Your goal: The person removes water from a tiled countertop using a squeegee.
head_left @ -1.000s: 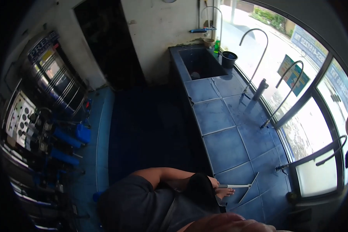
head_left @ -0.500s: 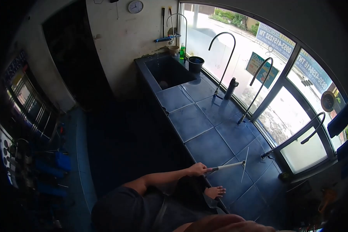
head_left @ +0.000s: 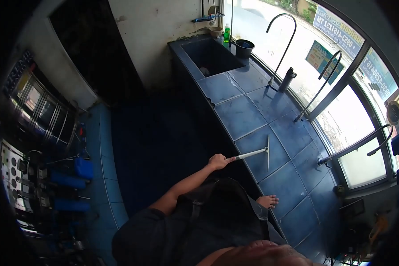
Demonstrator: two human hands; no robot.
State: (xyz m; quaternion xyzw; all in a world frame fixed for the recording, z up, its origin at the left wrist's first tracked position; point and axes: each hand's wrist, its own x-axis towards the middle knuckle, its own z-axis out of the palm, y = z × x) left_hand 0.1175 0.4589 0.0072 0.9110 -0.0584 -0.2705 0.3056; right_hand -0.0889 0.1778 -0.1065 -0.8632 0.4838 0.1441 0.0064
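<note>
My left hand (head_left: pixel 218 162) is wrapped around the handle of a white squeegee (head_left: pixel 252 154). Its long thin blade lies across the blue tiled counter (head_left: pixel 243 114), roughly crosswise to the handle. Fingers spread, my right hand (head_left: pixel 267 201) rests flat on the tiles close to the counter's front edge, with its wrist hidden behind my dark clothing.
A sunken sink (head_left: pixel 208 55) lies at the far end, beside a black bucket (head_left: pixel 244 48) and a green bottle (head_left: pixel 227 34). Along the window side stand several curved faucets (head_left: pixel 292 40) and a dark cylinder (head_left: pixel 288 79). Equipment with blue cylinders (head_left: pixel 66 181) stands at left.
The squeegee and my left hand have moved along the counter toward the sink, and the blade sits closer to the front edge. My right hand stays in place. The view has tilted.
</note>
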